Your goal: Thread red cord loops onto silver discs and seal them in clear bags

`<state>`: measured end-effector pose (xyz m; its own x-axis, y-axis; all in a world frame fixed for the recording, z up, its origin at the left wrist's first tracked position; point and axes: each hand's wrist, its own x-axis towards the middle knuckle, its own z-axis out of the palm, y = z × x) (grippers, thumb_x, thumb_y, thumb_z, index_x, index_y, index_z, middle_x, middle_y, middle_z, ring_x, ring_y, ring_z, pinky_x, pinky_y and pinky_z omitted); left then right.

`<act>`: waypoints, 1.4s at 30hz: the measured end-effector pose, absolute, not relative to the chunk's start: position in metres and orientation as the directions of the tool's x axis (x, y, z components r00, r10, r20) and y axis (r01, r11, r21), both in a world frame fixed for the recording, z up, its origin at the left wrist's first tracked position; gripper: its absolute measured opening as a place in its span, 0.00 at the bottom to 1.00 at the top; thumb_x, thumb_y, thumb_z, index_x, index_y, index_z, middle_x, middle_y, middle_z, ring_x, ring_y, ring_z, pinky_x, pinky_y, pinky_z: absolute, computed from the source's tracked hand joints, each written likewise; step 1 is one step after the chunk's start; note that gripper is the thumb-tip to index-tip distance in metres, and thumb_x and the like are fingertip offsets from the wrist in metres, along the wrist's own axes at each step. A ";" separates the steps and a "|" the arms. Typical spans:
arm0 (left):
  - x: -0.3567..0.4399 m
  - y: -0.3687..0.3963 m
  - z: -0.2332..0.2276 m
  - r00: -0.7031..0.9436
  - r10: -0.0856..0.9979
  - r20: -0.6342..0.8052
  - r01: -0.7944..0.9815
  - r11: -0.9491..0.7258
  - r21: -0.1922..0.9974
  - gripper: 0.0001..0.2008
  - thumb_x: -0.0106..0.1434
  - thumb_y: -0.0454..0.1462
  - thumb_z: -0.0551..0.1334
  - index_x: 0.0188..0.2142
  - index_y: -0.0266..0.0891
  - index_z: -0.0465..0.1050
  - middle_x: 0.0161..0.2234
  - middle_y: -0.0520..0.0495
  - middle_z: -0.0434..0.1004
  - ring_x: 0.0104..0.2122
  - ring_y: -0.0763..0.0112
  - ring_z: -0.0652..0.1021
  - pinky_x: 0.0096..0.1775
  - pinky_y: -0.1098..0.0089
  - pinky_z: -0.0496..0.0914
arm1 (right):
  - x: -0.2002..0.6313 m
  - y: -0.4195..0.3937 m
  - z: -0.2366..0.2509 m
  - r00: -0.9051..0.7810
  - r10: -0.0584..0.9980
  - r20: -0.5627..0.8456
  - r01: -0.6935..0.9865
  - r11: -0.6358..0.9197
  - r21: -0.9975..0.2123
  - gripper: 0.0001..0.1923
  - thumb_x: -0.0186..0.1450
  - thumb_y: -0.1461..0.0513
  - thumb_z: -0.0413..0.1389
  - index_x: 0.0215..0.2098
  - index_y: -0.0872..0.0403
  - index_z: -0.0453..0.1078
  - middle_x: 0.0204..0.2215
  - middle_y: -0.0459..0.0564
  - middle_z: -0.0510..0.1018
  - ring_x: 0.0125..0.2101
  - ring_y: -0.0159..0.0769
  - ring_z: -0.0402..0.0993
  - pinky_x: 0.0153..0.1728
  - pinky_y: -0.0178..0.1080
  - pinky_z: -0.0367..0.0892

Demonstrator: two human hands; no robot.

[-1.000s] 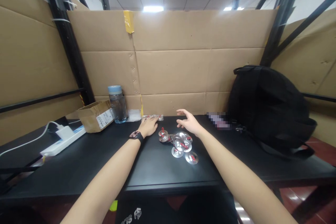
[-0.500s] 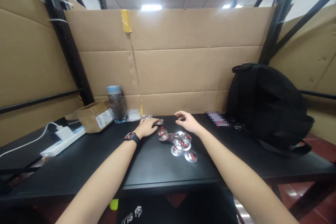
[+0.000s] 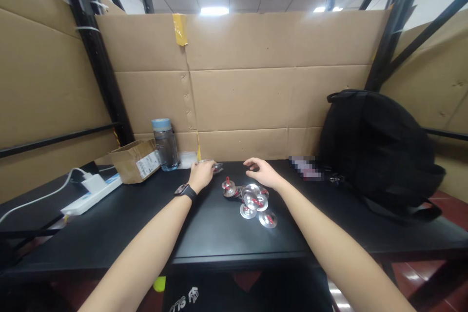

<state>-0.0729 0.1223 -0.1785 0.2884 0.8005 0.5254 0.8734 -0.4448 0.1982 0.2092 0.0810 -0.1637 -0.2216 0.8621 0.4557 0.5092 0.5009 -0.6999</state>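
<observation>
Two hands point(image 3: 202, 174) near discs point(image 3: 252, 200) (label illegible, maybe).

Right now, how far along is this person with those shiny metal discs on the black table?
Little looks done: most silver discs lie in a loose pile on the black table. In hand: the left hand closes around a small clear packet near the cardboard wall; the right hand hovers open above the pile. Left: the whole pile.

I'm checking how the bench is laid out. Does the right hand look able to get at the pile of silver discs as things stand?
Probably yes. The right hand hovers open just behind the silver discs on the black table, with nothing lying between them; the left hand is off to the side on a clear packet.
</observation>
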 end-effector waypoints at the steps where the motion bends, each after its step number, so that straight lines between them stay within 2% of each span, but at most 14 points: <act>1: -0.073 0.121 -0.175 0.280 0.793 0.542 0.866 -0.452 0.214 0.12 0.70 0.35 0.55 0.47 0.42 0.75 0.48 0.39 0.81 0.51 0.52 0.78 0.54 0.53 0.63 | 0.209 0.081 -0.164 -0.219 0.861 0.458 0.509 0.502 -0.700 0.16 0.58 0.65 0.63 0.46 0.52 0.76 0.46 0.52 0.79 0.41 0.38 0.75 0.48 0.44 0.70; 5: -0.068 0.108 -0.156 0.339 0.736 0.586 0.759 -0.582 0.291 0.13 0.71 0.39 0.56 0.53 0.42 0.72 0.49 0.44 0.82 0.47 0.62 0.81 0.49 0.65 0.70 | 0.205 0.077 -0.160 -0.178 0.837 0.517 0.441 0.537 -0.719 0.19 0.60 0.63 0.62 0.50 0.52 0.73 0.46 0.52 0.78 0.39 0.36 0.76 0.45 0.43 0.71; 9: -0.051 0.082 -0.140 0.483 0.622 0.616 0.494 -0.775 0.394 0.12 0.70 0.40 0.59 0.51 0.44 0.74 0.43 0.47 0.83 0.43 0.64 0.81 0.46 0.67 0.72 | 0.200 0.071 -0.152 -0.137 0.794 0.592 0.319 0.601 -0.732 0.24 0.62 0.56 0.62 0.55 0.50 0.69 0.47 0.52 0.77 0.37 0.35 0.76 0.40 0.40 0.72; 12: -0.036 0.067 -0.137 0.500 0.614 0.611 0.440 -0.787 0.431 0.12 0.70 0.40 0.59 0.51 0.44 0.74 0.37 0.49 0.82 0.36 0.66 0.81 0.42 0.68 0.72 | 0.198 0.066 -0.148 -0.193 0.784 0.589 0.281 0.620 -0.733 0.20 0.61 0.54 0.64 0.48 0.52 0.74 0.43 0.52 0.80 0.36 0.37 0.77 0.37 0.39 0.72; 16: -0.024 0.063 -0.146 0.480 0.677 0.558 0.370 -0.733 0.570 0.15 0.70 0.42 0.59 0.54 0.41 0.71 0.34 0.49 0.80 0.31 0.68 0.79 0.38 0.68 0.72 | 0.199 0.065 -0.148 -0.269 0.807 0.525 0.301 0.588 -0.751 0.12 0.60 0.55 0.65 0.36 0.55 0.78 0.32 0.51 0.82 0.31 0.38 0.77 0.35 0.40 0.72; 18: -0.022 0.066 -0.152 0.472 0.713 0.518 0.315 -0.685 0.657 0.20 0.68 0.43 0.62 0.57 0.41 0.67 0.37 0.47 0.80 0.33 0.67 0.80 0.38 0.68 0.73 | 0.200 0.066 -0.149 -0.260 0.823 0.504 0.291 0.565 -0.772 0.11 0.60 0.56 0.65 0.34 0.55 0.77 0.29 0.50 0.81 0.29 0.38 0.76 0.34 0.39 0.72; 21: -0.023 0.071 -0.161 0.510 0.736 0.446 0.236 -0.618 0.750 0.37 0.59 0.41 0.71 0.64 0.42 0.59 0.44 0.43 0.79 0.38 0.65 0.81 0.40 0.66 0.75 | 0.201 0.069 -0.150 -0.225 0.835 0.502 0.250 0.547 -0.799 0.11 0.58 0.56 0.65 0.33 0.56 0.76 0.28 0.50 0.81 0.29 0.37 0.76 0.33 0.39 0.71; 22: -0.024 0.073 -0.164 0.526 0.735 0.428 0.222 -0.605 0.765 0.42 0.55 0.40 0.73 0.65 0.43 0.56 0.44 0.43 0.80 0.39 0.64 0.81 0.41 0.65 0.75 | 0.201 0.069 -0.151 -0.207 0.839 0.504 0.234 0.542 -0.807 0.11 0.58 0.56 0.65 0.33 0.56 0.76 0.29 0.50 0.81 0.29 0.37 0.76 0.34 0.39 0.71; 24: -0.025 0.078 -0.169 0.543 0.730 0.414 0.208 -0.595 0.777 0.47 0.52 0.37 0.75 0.67 0.42 0.54 0.40 0.45 0.80 0.39 0.63 0.81 0.43 0.63 0.75 | 0.201 0.070 -0.150 -0.168 0.848 0.502 0.207 0.528 -0.823 0.11 0.58 0.56 0.65 0.32 0.56 0.75 0.29 0.49 0.80 0.29 0.36 0.75 0.34 0.39 0.71; 27: -0.026 0.084 -0.174 0.539 0.736 0.410 0.218 -0.592 0.776 0.44 0.53 0.35 0.74 0.66 0.41 0.56 0.36 0.47 0.81 0.37 0.64 0.82 0.44 0.63 0.75 | 0.202 0.069 -0.149 -0.124 0.864 0.489 0.180 0.504 -0.845 0.11 0.58 0.55 0.65 0.32 0.55 0.75 0.28 0.48 0.79 0.28 0.35 0.74 0.30 0.37 0.69; 31: -0.027 0.088 -0.179 0.522 0.757 0.393 0.254 -0.578 0.776 0.39 0.54 0.34 0.72 0.63 0.39 0.62 0.35 0.46 0.81 0.36 0.64 0.82 0.43 0.63 0.75 | 0.203 0.068 -0.148 -0.114 0.873 0.474 0.151 0.487 -0.860 0.13 0.58 0.54 0.65 0.32 0.55 0.74 0.27 0.47 0.78 0.27 0.34 0.73 0.28 0.36 0.68; 38: -0.024 0.088 -0.179 0.532 0.759 0.376 0.274 -0.575 0.771 0.26 0.57 0.37 0.70 0.55 0.38 0.71 0.35 0.46 0.82 0.34 0.66 0.82 0.40 0.67 0.75 | 0.202 0.066 -0.146 -0.110 0.873 0.475 0.137 0.487 -0.863 0.14 0.59 0.53 0.65 0.33 0.54 0.73 0.29 0.48 0.79 0.27 0.34 0.73 0.27 0.35 0.67; 42: -0.023 0.087 -0.176 0.500 0.771 0.393 0.317 -0.586 0.746 0.18 0.61 0.41 0.67 0.50 0.38 0.76 0.37 0.45 0.82 0.35 0.66 0.81 0.41 0.65 0.75 | 0.202 0.066 -0.143 -0.064 0.855 0.514 0.122 0.518 -0.847 0.14 0.60 0.52 0.64 0.35 0.54 0.74 0.31 0.48 0.79 0.29 0.34 0.73 0.28 0.35 0.67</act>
<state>-0.0233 0.0872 -0.1761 0.5004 0.7713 0.3932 0.3169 -0.5859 0.7459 0.2020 0.0660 -0.1434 -0.0640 0.8552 0.5144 0.1215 0.5183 -0.8465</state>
